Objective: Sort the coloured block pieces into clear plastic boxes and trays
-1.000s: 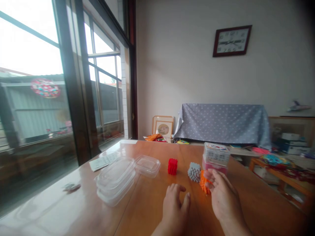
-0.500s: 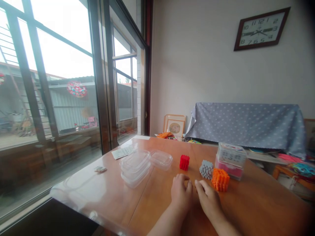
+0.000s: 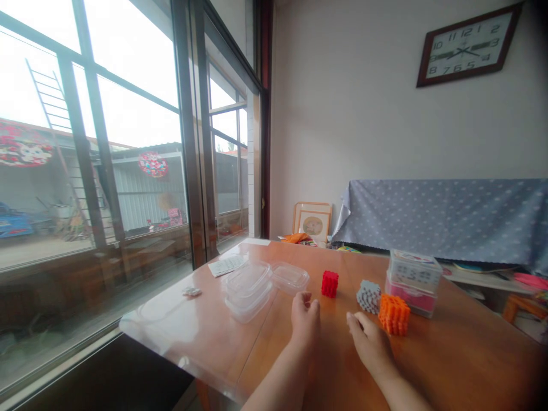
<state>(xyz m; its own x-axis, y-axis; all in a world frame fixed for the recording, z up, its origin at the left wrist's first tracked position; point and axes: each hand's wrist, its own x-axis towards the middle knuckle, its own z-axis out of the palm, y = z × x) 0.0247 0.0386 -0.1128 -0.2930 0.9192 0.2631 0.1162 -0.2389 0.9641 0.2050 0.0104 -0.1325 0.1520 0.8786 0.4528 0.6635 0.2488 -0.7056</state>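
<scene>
We are holding our left hand (image 3: 305, 319) half-open and loosely curling, near the red block (image 3: 329, 284) standing ahead of it. Our right hand (image 3: 370, 343) is curving half-open too, just beside the orange block (image 3: 394, 314). Close behind that, the grey block (image 3: 369, 296) is sitting on the surface (image 3: 334, 371), with stacked boxes (image 3: 411, 293) standing to its right.

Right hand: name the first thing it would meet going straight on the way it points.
Probably the red block, ahead and to the left of the right hand; depth is unclear, so it might pass above.
</scene>
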